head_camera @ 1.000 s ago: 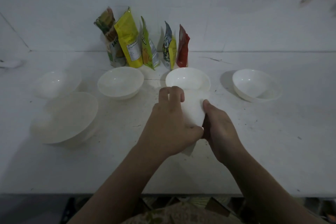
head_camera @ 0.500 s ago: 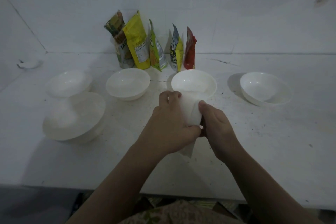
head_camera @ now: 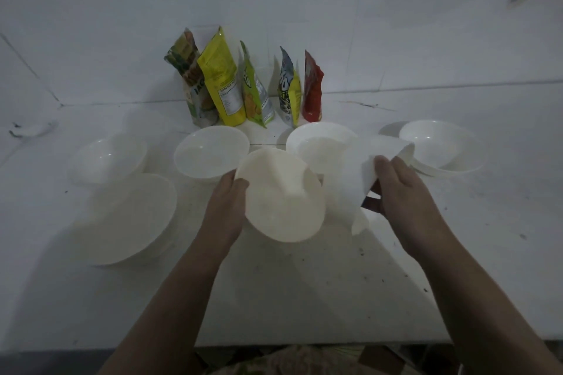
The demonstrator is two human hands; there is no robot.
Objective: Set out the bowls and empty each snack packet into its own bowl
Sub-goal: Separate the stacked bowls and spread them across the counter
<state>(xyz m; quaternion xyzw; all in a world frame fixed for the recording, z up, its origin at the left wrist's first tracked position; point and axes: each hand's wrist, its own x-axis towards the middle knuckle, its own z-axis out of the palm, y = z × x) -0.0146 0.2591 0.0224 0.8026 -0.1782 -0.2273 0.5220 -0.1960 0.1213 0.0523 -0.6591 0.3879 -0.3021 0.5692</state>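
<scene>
My left hand grips a white bowl by its left rim and holds it tilted above the table. Just to its right, my right hand grips the edge of a second white bowl, also tilted and blurred. Behind them, white bowls stand upright in a row: far left, middle left, middle and right. Several snack packets stand against the back wall, among them a yellow one, a green one and a red one.
A larger white bowl lies upside down at the front left of the white table. The wall rises right behind the packets. The table's front edge runs just in front of my body.
My hands were pressed together on one stack of bowls near the table's middle. They have lifted and drawn apart, each now holding its own bowl.
</scene>
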